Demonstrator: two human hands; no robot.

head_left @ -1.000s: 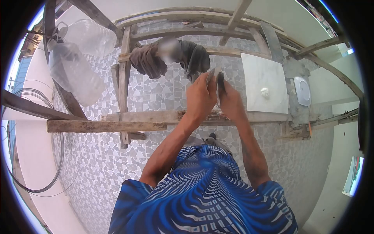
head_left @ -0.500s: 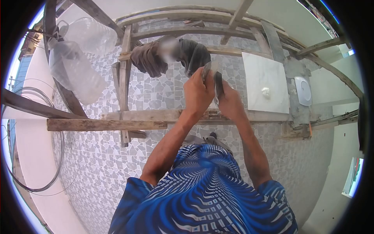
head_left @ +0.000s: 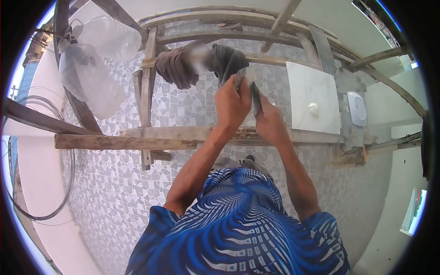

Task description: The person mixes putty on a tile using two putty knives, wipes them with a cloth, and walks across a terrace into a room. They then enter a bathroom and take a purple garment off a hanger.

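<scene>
My left hand point(head_left: 232, 104) is closed around a flat scraper point(head_left: 247, 74), whose greyish blade is partly blurred. Close beside it, my right hand point(head_left: 272, 123) grips a thin, dark-edged putty knife point(head_left: 255, 97). The two tools meet or nearly meet in front of me; blur hides whether they touch. Most of both handles is covered by my fingers. To the right of my hands lies a white board point(head_left: 311, 98) with a small whitish lump of paste point(head_left: 313, 109) on it.
Wooden scaffold beams point(head_left: 126, 142) cross in front of me over a stone-patterned floor point(head_left: 114, 183). Large clear plastic bottles point(head_left: 91, 80) hang at left, near coiled cable point(head_left: 71, 188). Dark draped cloth point(head_left: 176, 68) hangs on a beam. A white oval plastic piece point(head_left: 356, 108) is at right.
My hands stay close together with the same tools in them. The left hand has shifted slightly left, and the right-hand tool now tilts a little more. The view has moved slightly.
</scene>
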